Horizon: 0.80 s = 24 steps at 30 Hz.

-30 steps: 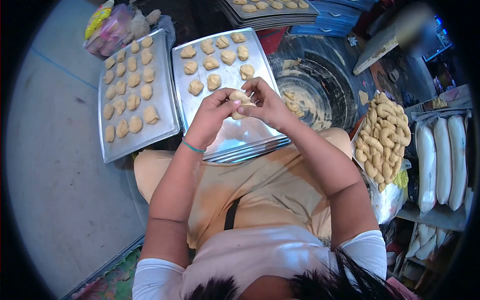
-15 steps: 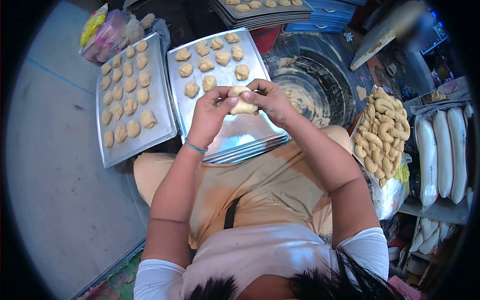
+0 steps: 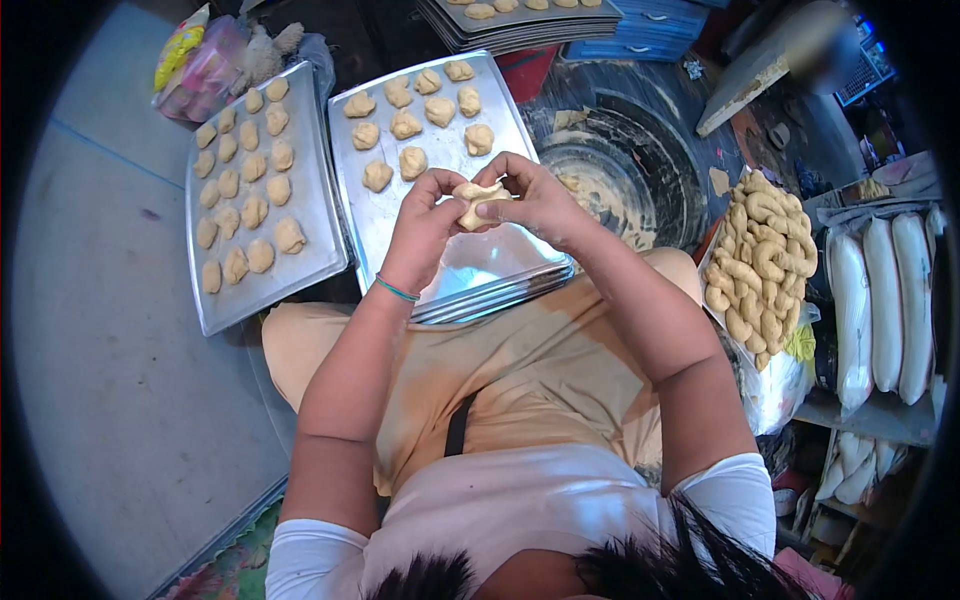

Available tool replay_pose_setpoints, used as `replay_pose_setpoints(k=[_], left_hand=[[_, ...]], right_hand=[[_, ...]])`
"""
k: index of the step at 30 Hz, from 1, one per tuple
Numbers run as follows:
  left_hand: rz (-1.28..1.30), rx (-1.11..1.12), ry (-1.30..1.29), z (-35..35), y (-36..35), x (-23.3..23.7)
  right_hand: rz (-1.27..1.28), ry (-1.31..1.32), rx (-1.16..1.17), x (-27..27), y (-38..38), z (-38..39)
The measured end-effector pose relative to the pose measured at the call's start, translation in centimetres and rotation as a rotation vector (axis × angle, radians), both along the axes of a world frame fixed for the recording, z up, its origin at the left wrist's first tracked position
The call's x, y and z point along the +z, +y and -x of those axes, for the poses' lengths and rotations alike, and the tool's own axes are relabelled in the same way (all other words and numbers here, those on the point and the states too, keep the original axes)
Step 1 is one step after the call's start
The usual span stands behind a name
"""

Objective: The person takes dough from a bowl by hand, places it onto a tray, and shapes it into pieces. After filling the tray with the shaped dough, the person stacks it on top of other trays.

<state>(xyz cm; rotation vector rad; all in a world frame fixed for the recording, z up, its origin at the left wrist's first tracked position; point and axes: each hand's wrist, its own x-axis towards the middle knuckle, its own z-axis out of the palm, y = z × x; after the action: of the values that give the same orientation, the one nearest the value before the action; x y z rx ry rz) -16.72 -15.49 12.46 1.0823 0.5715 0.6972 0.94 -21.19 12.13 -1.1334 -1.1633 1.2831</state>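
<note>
Between my two hands is a piece of dough [image 3: 480,207], held above the middle tray. My left hand [image 3: 432,215] pinches its left side with thumb and fingers. On the other side my right hand [image 3: 535,200] grips it, the thumb pressed across its front. Beneath them lies a metal baking tray [image 3: 520,245] on a stack of trays, with several rough dough balls [image 3: 438,110] in rows on its far part. A second metal tray [image 3: 325,255], tilted at the left, carries more dough balls [image 3: 254,210].
To the right is a heap of twisted dough strips [image 3: 765,255]. A round, flour-dusted black basin [image 3: 660,170] sits beyond my right hand. More stacked trays [image 3: 520,35] stand at the back, near blue drawers [image 3: 650,30]. Long wrapped packs [image 3: 880,310] lie on the right shelf.
The dough has changed from a smooth, rounded fold to a more opened, uneven shape between my fingers. My right thumb now lies flatter across it. The whole view has shifted slightly.
</note>
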Motion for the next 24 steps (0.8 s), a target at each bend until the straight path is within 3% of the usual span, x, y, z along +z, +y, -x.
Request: replay_pose_setpoints(k=[4,7,10,16,19,21,22,24], left_hand=[[-0.058,-0.028,0.1,-0.4,-0.9,1.0],[-0.592,0.134,0.217,-0.5,-0.4,-0.3],[-0.81,0.25,0.185,-0.4,-1.0,0.0],[-1.116,0.163,0.254,-0.3,-1.3,0.5],[-1.114,0.183,0.271,-0.4,-1.8,0.6],[-0.978,0.196,0.277,-0.3,-1.4,0.1],[-0.912,0.203,0.278,-0.2,-1.0,-0.2],[-0.778,0.209,0.264,-0.3,-0.6,-0.6]], right_hand=[[0.034,0.066,-0.033,0.0,0.1,-0.1],[0.067,0.077,-0.107,0.9,-0.1,0.0],[-0.028,-0.023,-0.091,0.5,0.1,0.1],[0.045,-0.051,-0.1,1.7,-0.4,0.3],[0.07,0.076,-0.107,1.7,-0.6,0.2],[0.018,0.003,-0.117,1.5,-0.6,0.3],[-0.01,-0.035,-0.122,1.4,-0.6,0.3],[-0.297,-0.345,-0.144,1.2,-0.5,0.4]])
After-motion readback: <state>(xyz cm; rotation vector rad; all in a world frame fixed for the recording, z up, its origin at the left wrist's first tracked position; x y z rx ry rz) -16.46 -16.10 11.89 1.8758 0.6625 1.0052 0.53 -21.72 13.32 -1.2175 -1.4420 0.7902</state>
